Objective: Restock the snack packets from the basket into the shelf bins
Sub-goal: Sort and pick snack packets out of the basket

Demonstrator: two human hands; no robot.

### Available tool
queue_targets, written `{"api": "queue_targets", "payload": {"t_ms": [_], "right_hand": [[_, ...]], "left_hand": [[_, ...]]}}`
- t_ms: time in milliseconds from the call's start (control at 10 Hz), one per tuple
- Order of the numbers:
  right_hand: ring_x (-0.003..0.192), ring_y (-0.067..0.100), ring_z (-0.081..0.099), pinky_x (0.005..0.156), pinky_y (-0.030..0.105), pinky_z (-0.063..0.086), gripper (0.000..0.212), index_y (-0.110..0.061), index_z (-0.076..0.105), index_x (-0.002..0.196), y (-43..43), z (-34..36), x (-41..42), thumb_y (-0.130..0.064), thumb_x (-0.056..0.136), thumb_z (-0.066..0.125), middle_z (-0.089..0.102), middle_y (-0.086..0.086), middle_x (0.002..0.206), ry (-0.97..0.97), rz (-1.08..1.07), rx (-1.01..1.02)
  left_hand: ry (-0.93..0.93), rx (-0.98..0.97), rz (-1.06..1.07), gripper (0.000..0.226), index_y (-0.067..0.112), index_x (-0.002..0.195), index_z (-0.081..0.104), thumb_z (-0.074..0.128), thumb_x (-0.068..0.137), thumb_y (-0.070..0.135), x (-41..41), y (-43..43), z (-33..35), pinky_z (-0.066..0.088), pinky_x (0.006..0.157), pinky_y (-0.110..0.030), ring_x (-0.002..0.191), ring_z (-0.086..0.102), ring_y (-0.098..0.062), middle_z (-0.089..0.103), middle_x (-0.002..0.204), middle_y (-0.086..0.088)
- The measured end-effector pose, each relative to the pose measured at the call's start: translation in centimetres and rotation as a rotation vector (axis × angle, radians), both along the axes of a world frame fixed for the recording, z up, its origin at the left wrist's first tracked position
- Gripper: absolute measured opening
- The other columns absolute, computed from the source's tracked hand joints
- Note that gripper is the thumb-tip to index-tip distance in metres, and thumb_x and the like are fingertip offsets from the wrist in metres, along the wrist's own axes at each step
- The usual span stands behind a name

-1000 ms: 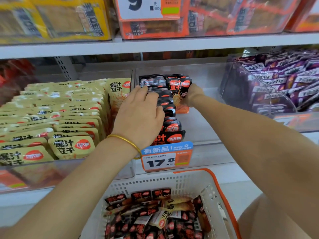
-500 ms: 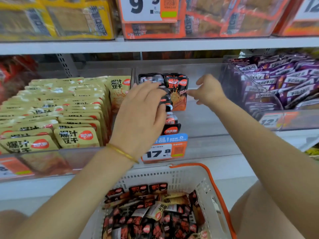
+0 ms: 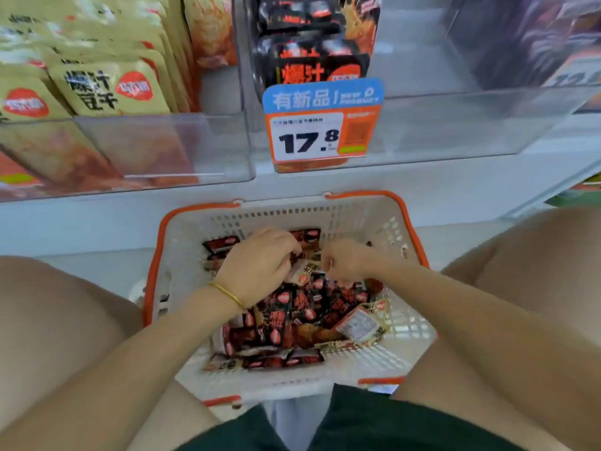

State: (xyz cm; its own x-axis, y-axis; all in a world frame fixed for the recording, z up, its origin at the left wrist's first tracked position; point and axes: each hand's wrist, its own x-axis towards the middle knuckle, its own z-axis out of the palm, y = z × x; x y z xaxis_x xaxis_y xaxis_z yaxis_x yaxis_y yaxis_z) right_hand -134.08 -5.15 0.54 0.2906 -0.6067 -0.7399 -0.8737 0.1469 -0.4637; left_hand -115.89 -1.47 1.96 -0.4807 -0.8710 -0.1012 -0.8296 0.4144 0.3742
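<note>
A white basket with an orange rim [image 3: 357, 219] sits on the floor between my knees, holding several black-and-red snack packets [image 3: 292, 307] and a few pale ones [image 3: 357, 323]. Both hands are down in the pile at its far end. The fingers of my left hand [image 3: 257, 265], which has a gold bracelet at the wrist, are curled over black packets. Beside it, my right hand [image 3: 348, 262] is curled and pinches at a pale packet [image 3: 304, 275] lying between the hands. Above, the clear shelf bin [image 3: 439, 125] holds a row of matching black packets [image 3: 312, 66] at its left side.
A price tag reading 17.8 [image 3: 322, 125] hangs on the bin's front. The bin to the left is packed with yellow packets [image 3: 107, 89]. Purple packets [image 3: 536, 37] fill the bin at the right. My bare knees flank the basket.
Both hands have left the black packets in the shelf bin and dropped into the basket. My view has tilted down from the shelves to the basket.
</note>
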Motion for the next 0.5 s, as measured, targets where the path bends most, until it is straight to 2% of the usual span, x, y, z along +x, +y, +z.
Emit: {"api": "queue_targets", "payload": {"t_ms": [100,200,300,400,500], "right_hand": [[0.107,0.034,0.061,0.084,0.038,0.049,0.027,-0.002,0.063,0.114,0.8,-5.3,0.5,-0.016,0.092,0.055,0.065,0.017,0.113,0.099,0.061,0.046],[0.106,0.032,0.061,0.085,0.037,0.05,0.029,-0.003,0.061,0.118,1.8,-10.7,1.0,-0.015,0.093,0.054,0.062,0.015,0.119,0.079,-0.029,0.172],[0.095,0.025,0.062,0.076,0.032,0.056,0.039,-0.004,0.053,0.13,2.4,-14.2,2.3,-0.007,0.092,0.056,0.053,0.013,0.131,0.064,0.005,0.307],[0.079,0.02,0.054,0.067,0.029,0.053,0.039,0.0,0.05,0.13,3.0,-16.7,3.0,-0.001,0.092,0.054,0.054,0.016,0.121,0.067,0.002,0.43],[0.083,0.019,0.056,0.069,0.028,0.053,0.026,-0.001,0.062,0.116,2.7,-16.7,2.5,-0.004,0.091,0.057,0.057,0.012,0.103,0.017,-0.07,0.363]], "left_hand": [[-0.005,0.031,0.056,0.026,0.012,0.111,0.064,0.046,0.092,0.01,0.7,-0.7,-1.4,0.042,0.094,-0.037,0.114,0.05,-0.021,0.061,0.116,-0.003],[0.014,0.045,0.085,0.024,0.011,0.107,0.065,0.047,0.091,0.009,1.2,-0.8,-2.6,0.042,0.094,-0.04,0.111,0.05,-0.023,0.062,0.111,-0.004],[0.007,0.082,0.092,0.025,0.012,0.108,0.064,0.046,0.091,0.01,1.3,-0.8,-3.4,0.042,0.094,-0.038,0.112,0.048,-0.023,0.061,0.112,-0.003],[-0.007,0.098,0.079,0.025,0.015,0.108,0.063,0.045,0.091,0.012,1.6,-1.1,-4.2,0.041,0.094,-0.038,0.112,0.048,-0.022,0.061,0.112,-0.001],[0.011,0.115,0.105,0.025,0.014,0.109,0.063,0.046,0.091,0.012,1.7,-1.3,-4.4,0.04,0.096,-0.038,0.113,0.048,-0.022,0.06,0.114,-0.001]]}}
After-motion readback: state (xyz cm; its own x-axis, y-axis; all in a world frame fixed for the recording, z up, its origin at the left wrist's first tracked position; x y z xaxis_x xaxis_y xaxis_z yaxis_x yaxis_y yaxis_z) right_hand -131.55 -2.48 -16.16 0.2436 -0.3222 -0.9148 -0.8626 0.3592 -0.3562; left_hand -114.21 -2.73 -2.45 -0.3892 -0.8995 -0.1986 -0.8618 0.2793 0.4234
